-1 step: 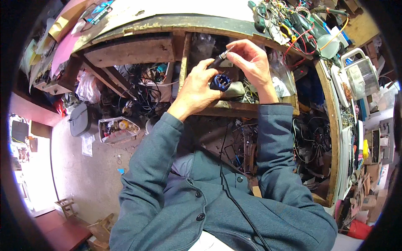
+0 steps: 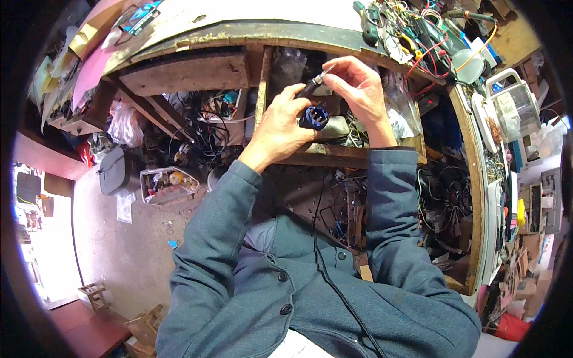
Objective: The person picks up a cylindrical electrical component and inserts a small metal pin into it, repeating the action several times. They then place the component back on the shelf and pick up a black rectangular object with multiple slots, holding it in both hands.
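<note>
My left hand (image 2: 279, 128) is wrapped around a black tool handle with a blue ribbed end cap (image 2: 314, 117), which looks like a screwdriver. The blue end faces me. My right hand (image 2: 358, 89) pinches the small metal tip (image 2: 321, 77) at the handle's far end between thumb and fingers. Both hands are held close together over a wooden shelf (image 2: 334, 156) under the workbench. Blue-grey jacket sleeves cover both forearms.
A worn wooden workbench top (image 2: 250, 30) runs across the top, with a tangle of wires and pliers (image 2: 412, 36) at its right. A clear plastic jug (image 2: 513, 104) stands far right. Cables and a clear tray (image 2: 164, 182) lie on the floor at left.
</note>
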`<state>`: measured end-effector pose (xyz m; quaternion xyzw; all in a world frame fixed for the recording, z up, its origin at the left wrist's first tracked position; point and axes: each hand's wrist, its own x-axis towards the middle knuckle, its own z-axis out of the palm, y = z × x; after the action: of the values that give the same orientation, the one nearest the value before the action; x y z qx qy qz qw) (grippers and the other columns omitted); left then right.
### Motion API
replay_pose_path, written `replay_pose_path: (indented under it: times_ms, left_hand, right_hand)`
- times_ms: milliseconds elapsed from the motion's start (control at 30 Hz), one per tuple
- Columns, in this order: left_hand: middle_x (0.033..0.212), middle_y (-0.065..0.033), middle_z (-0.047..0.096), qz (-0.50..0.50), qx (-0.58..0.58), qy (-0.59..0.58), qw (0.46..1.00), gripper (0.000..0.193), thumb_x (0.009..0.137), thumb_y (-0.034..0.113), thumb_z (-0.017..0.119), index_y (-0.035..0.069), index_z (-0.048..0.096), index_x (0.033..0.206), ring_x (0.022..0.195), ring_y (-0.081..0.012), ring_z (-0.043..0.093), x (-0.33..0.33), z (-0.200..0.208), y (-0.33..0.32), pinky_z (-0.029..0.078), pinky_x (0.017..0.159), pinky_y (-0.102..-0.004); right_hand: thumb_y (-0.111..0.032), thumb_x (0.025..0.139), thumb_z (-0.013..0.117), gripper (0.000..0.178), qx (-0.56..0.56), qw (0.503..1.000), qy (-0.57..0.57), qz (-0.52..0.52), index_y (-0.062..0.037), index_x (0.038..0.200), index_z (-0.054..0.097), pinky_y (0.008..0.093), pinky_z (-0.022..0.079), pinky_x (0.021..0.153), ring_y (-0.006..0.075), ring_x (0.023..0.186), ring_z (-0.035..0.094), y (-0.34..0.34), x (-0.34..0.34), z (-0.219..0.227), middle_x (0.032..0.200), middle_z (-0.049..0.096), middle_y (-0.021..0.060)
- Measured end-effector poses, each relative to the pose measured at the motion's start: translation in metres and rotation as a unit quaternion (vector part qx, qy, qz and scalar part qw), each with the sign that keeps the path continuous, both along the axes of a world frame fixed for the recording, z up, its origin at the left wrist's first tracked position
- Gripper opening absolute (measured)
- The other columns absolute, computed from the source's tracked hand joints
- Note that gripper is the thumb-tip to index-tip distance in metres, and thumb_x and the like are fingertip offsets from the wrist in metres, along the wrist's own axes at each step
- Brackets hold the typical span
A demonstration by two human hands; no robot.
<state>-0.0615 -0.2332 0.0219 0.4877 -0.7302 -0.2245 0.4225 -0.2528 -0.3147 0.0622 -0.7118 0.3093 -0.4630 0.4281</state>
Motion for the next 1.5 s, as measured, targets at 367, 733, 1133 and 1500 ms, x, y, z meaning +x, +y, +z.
replay_pose_path:
  times_ms: [367, 733, 1133, 1500]
  left_hand:
    - [0.143, -0.0218, 0.053, -0.019, -0.007, -0.010, 1.000, 0.053, 0.068, 0.020, 0.085, -0.001, 0.069, 0.115, 0.130, -0.0379, 0.056, 0.001, 0.000, -0.001, 0.047, 0.108, -0.0417]
    - [0.144, -0.0195, 0.052, -0.026, -0.007, -0.013, 1.000, 0.054, 0.066, 0.017, 0.085, 0.000, 0.070, 0.116, 0.131, -0.0361, 0.055, 0.001, -0.003, -0.003, 0.046, 0.109, -0.0408]
    - [0.145, -0.0166, 0.053, -0.006, 0.021, 0.049, 0.999, 0.060, 0.065, 0.017, 0.089, 0.002, 0.070, 0.120, 0.132, -0.0333, 0.054, 0.004, 0.001, -0.002, 0.045, 0.110, -0.0405]
    - [0.143, -0.0156, 0.055, -0.006, 0.007, 0.044, 0.999, 0.060, 0.069, 0.019, 0.088, 0.004, 0.069, 0.124, 0.131, -0.0320, 0.055, 0.005, -0.005, -0.006, 0.045, 0.111, -0.0400]
  right_hand:
    - [-0.008, 0.094, 0.074, 0.013, -0.008, 1.000, 0.009, -0.014, -0.0019, 0.106, 0.073, 0.0219, 0.053, 0.079, 0.0059, 0.086, 0.065, 0.003, -0.001, 0.005, 0.094, 0.073, 0.0007]
    - [-0.009, 0.098, 0.071, 0.008, -0.005, 0.989, -0.146, 0.011, -0.0030, 0.102, 0.071, 0.0176, 0.046, 0.066, 0.0020, 0.079, 0.060, -0.001, 0.001, 0.002, 0.093, 0.072, -0.0009]
    - [-0.008, 0.088, 0.079, 0.010, -0.034, 0.994, 0.068, 0.073, -0.0044, 0.097, 0.076, 0.0199, 0.048, 0.066, 0.0019, 0.073, 0.059, 0.006, -0.002, -0.001, 0.084, 0.070, -0.0043]
    - [-0.011, 0.089, 0.080, 0.012, -0.087, 0.985, 0.111, 0.104, -0.0048, 0.098, 0.076, 0.0228, 0.048, 0.068, 0.0062, 0.077, 0.060, 0.007, 0.003, 0.001, 0.088, 0.071, -0.0011]
